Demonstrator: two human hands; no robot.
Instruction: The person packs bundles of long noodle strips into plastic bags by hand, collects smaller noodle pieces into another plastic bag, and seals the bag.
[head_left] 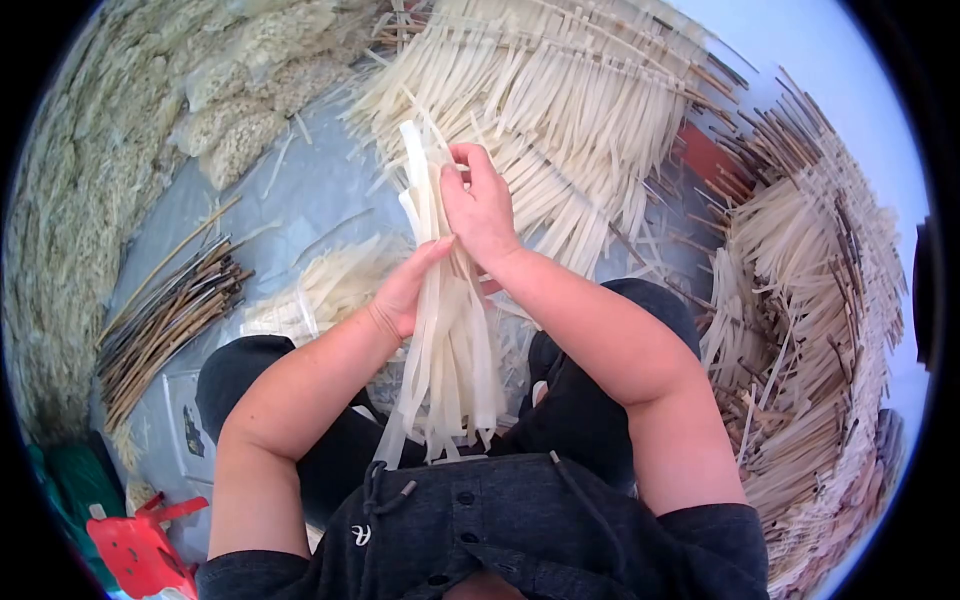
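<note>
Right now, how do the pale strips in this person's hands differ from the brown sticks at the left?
Colour: the pale strips are cream-white; the brown sticks are mostly darker.
Shape: the pale strips look flat and ribbon-like; the brown sticks look thin and rod-like.
Place: the left hand and right hand hold the pale strips; the brown sticks lie on the grey floor.
Shared: both are clusters of long, narrow pieces.

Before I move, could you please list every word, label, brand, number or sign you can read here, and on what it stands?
No word, brand or number is readable.
White letter-like mark on the dark top: too small and stylised to read surely.
</note>
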